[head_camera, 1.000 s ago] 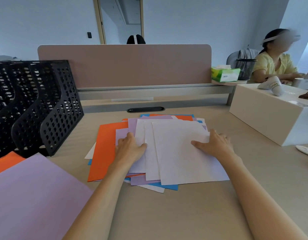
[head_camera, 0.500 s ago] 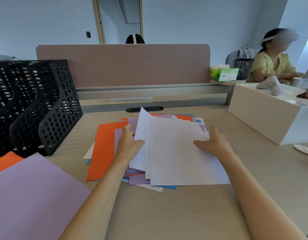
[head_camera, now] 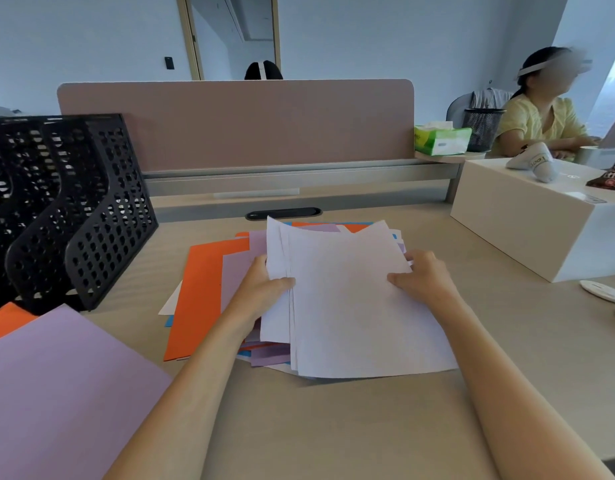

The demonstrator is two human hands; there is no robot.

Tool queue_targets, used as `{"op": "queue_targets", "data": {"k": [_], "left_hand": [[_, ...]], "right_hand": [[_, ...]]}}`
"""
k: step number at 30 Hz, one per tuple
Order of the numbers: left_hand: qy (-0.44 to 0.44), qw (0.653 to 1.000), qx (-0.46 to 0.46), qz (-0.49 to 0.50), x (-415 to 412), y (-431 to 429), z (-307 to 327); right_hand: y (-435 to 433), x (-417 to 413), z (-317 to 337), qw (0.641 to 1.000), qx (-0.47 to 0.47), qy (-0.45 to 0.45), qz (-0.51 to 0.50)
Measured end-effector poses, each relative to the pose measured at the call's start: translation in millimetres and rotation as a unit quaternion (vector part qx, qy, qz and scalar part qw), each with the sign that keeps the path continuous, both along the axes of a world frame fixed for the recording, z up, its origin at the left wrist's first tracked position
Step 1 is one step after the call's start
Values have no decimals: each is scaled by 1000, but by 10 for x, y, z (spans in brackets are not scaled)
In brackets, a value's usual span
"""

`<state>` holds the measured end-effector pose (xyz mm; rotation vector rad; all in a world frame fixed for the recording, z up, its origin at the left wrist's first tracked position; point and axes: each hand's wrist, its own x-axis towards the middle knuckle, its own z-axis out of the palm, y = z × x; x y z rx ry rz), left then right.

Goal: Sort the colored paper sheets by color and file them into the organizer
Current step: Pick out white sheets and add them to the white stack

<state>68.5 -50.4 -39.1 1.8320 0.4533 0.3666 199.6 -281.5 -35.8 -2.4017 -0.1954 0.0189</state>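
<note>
Left hand (head_camera: 261,291), right hand (head_camera: 422,280) on sheets (head_camera: 351,317)

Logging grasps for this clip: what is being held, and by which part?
The stack of white sheets, lifted off the pile: the left hand pinches its left edge, the right hand its right edge.

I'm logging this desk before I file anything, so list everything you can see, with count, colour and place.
white sheets: several, white, held above the pile
mixed pile: several, orange, lilac, blue and white, desk centre
organizer: one, black mesh, back left
lilac sheet: one, lilac, front left
orange sheet: one, orange, partly under it
box: one, white, right
tissue box: one, green, far right ledge
pen cup: one, black mesh, beside tissue box
left hand: grips white sheets' left edge
right hand: grips their right edge
</note>
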Motion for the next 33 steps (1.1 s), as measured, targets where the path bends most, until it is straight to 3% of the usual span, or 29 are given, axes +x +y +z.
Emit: {"op": "queue_targets", "data": {"k": [5, 9, 11, 16, 18, 22, 26, 33], "left_hand": [[-115, 993, 19, -8, -49, -72, 37], [-174, 983, -52, -11, -129, -202, 185], [-189, 980, -65, -18, -160, -264, 244], [-196, 978, -71, -8, -216, -260, 320], [-201, 976, -83, -18, -219, -258, 403], [-233, 972, -11, -6, -199, -277, 709], [-275, 957, 91, 8, -204, -348, 1021], [-218, 972, 70, 56, -209, -445, 673]], "right_hand": [[-7, -39, 16, 997, 62, -40, -10], [38, -136, 69, 963, 266, -36, 17], [46, -188, 104, 943, 332, -9, 25], [1, -236, 119, 922, 381, 66, 36], [-22, -278, 162, 905, 421, 45, 43], [-47, -421, 492, 889, 442, -110, 40], [41, -580, 824, 852, 482, -190, 72], [23, -789, 605, 883, 420, -197, 75]]}}
